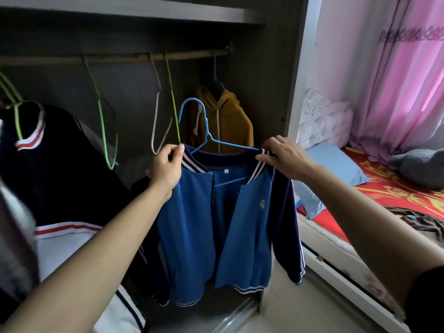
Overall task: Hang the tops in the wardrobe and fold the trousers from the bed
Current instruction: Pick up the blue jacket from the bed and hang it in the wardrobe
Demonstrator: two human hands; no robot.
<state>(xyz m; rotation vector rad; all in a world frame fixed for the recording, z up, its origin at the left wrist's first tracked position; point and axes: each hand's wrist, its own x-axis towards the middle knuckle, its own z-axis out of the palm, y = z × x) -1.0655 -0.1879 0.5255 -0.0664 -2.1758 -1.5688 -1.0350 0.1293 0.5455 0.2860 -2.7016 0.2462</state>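
A blue jacket [192, 227] with navy sleeves and a striped collar hangs open-fronted on a blue hanger [206, 131], held in front of the open wardrobe. My left hand [165, 169] pinches the left side of the collar. My right hand [286, 157] pinches the right side of the collar over the hanger's arm. The hanger's hook is free, below the wooden rail [115, 57]. A mustard hoodie [223, 121] hangs on the rail at the back right.
Empty green [105, 131], pink [156, 121] and yellow-green [173, 99] hangers dangle from the rail. A dark jacket [60, 164] with a striped collar hangs at the left. The bed [396, 188], with a blue pillow and red cover, lies to the right by pink curtains.
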